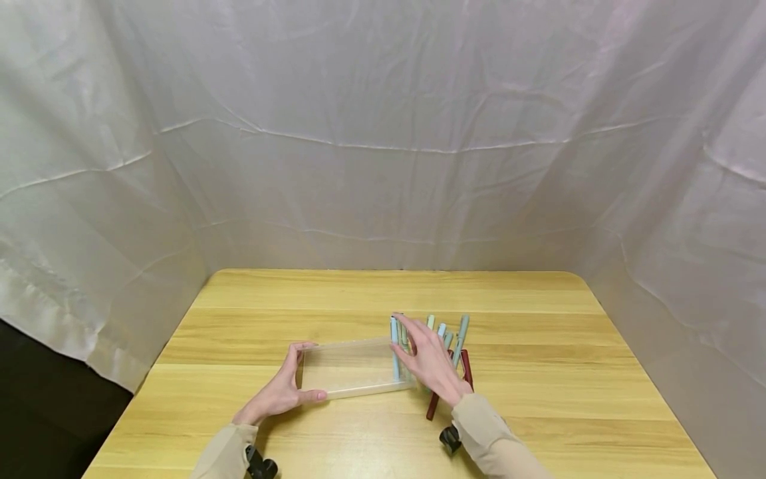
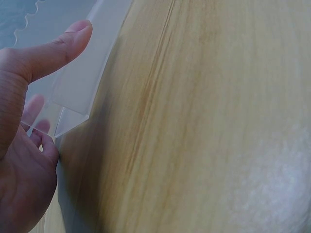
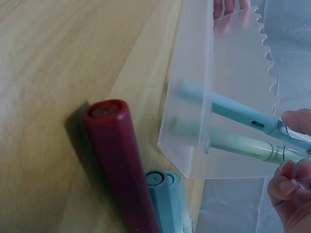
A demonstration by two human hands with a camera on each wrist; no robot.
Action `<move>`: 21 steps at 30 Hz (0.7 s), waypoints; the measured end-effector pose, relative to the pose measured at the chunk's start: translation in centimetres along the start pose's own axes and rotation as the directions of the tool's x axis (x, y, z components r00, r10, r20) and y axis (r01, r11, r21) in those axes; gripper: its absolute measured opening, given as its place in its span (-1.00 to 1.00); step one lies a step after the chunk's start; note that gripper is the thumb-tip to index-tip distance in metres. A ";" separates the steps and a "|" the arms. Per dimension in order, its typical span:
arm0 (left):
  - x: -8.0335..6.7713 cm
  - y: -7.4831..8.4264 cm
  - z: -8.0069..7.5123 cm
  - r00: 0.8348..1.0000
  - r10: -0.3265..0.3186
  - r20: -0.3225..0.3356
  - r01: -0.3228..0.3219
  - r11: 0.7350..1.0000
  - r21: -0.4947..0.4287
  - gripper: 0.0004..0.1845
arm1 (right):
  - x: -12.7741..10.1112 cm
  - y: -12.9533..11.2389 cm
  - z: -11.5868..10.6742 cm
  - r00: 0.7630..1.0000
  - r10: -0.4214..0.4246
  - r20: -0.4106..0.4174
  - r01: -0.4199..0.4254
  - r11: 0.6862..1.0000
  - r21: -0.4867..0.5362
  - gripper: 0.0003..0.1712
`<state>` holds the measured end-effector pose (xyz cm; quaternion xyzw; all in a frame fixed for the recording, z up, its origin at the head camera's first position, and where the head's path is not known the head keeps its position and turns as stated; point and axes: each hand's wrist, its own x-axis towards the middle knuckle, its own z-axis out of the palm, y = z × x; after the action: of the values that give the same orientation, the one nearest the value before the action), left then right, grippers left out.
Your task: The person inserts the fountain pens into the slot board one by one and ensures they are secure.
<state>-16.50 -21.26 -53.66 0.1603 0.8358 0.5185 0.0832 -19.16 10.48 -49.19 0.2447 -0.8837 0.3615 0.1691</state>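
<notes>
- Loading of the clear box [image 1: 353,367] looks barely begun: two pens [image 3: 233,110] lie inside at its 3 o'clock end.
- Loose pens [image 1: 450,349] remain on the bench [image 1: 538,399] further toward 3 o'clock.
- Right hand [image 1: 432,362] pinches the boxed pens' ends.
- Left hand [image 1: 281,392] grips the box at 9 o'clock.

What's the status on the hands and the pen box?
Left hand steadies clear box. Right hand pinches two pens in it. Loose pens beside, nothing blocking.
</notes>
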 end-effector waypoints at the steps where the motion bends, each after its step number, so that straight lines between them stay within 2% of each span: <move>1: 0.0 0.0 0.0 1.000 0.001 -0.001 -0.001 1.000 0.002 0.00 | 0.0 0.0 0.0 1.000 0.006 0.009 -0.006 1.000 -0.004 -0.33; 13: 0.0 -0.1 0.1 1.000 0.006 0.000 -0.006 1.000 0.003 0.00 | 0.4 0.0 -0.1 0.998 0.018 0.068 -0.016 0.999 -0.041 -0.33; 21: 0.0 -0.1 0.0 1.000 0.000 0.001 0.000 1.000 -0.006 0.00 | 0.4 0.0 0.0 0.997 0.028 0.072 -0.025 0.999 -0.047 -0.33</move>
<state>-16.51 -21.25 -53.76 0.1605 0.8341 0.5210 0.0839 -19.47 10.37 -49.02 0.2419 -0.9005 0.3342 0.1375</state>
